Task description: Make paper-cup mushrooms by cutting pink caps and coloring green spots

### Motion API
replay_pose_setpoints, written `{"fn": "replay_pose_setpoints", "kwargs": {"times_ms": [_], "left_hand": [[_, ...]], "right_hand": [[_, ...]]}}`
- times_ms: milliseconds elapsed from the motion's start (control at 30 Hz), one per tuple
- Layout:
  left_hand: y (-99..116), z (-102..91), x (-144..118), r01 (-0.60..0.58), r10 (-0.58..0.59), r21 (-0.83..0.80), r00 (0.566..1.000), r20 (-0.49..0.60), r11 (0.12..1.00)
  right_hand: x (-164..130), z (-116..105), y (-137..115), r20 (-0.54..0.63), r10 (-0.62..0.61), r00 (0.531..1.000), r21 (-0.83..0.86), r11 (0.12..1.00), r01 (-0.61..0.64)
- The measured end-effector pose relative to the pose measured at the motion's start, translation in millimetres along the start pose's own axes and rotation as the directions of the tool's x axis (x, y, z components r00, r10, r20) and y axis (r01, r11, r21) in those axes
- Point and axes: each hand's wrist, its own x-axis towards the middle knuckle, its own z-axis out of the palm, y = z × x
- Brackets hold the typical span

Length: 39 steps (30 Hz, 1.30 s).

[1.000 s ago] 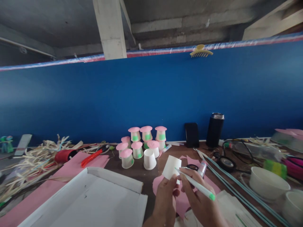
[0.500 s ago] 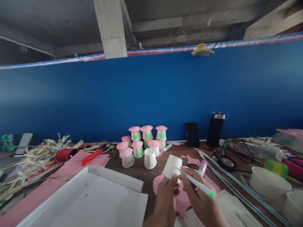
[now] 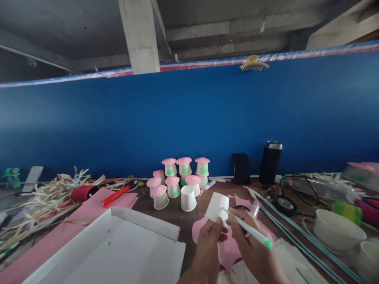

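My left hand [image 3: 209, 242] grips a small white paper cup [image 3: 216, 205] from below, its plain side turned up. A white marker with a green end [image 3: 251, 228] is pinched in my right hand [image 3: 251, 244]. Its tip is at the cup's side, close to my left fingertips; whether it touches, I cannot tell. Beyond my hands stands a plain upturned paper cup [image 3: 188, 199]. Several cups with pink paper discs on top [image 3: 172, 187] and green patches stand around it, some stacked. Cut pink paper [image 3: 227, 252] lies beneath my hands.
At left are a shallow white box [image 3: 145, 215], pink sheets [image 3: 94, 201], red-handled tool [image 3: 116, 196] and pale strips [image 3: 71, 193]. A black phone [image 3: 241, 169] and black flask [image 3: 270, 163] stand by the blue partition [image 3: 189, 118]. Blue-green cords [image 3: 296, 225] and a white bowl [image 3: 337, 230] are at right.
The marker and both hands have shifted only slightly, staying at the cup. The whole view has drifted a few pixels to the right.
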Motion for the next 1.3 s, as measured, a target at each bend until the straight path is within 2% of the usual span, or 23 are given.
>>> {"fn": "replay_pose_setpoints", "kwargs": {"times_ms": [100, 400, 533, 900, 1300], "left_hand": [[-1.0, -0.8, -0.5, -0.066, 0.065, 0.040, 0.997, 0.038, 0.997], [-5.4, -3.9, 2.1, -0.081, 0.075, 0.079, 0.994, 0.082, 0.994], [-2.6, -2.2, 0.6, -0.088, 0.083, 0.041, 0.991, 0.107, 0.995], [0.5, 0.9, -1.6, -0.081, 0.081, -0.005, 0.995, 0.066, 0.997], [4.1, 2.0, -2.6, -0.104, 0.102, 0.008, 0.989, 0.107, 0.995]], "right_hand": [[1.3, -2.4, -1.1, -0.002, 0.007, 1.000, -0.007, 1.000, -0.007], [1.0, -4.4, -5.0, 0.003, 0.003, 1.000, -0.022, 1.000, -0.003], [0.3, -2.3, -4.1, 0.007, -0.003, 1.000, -0.009, 1.000, 0.003], [-2.7, 0.7, -3.6, 0.044, 0.049, 0.998, 0.087, 0.995, -0.052], [-3.7, 1.7, -4.9, 0.074, 0.070, 0.995, 0.097, 0.992, -0.078]]}}
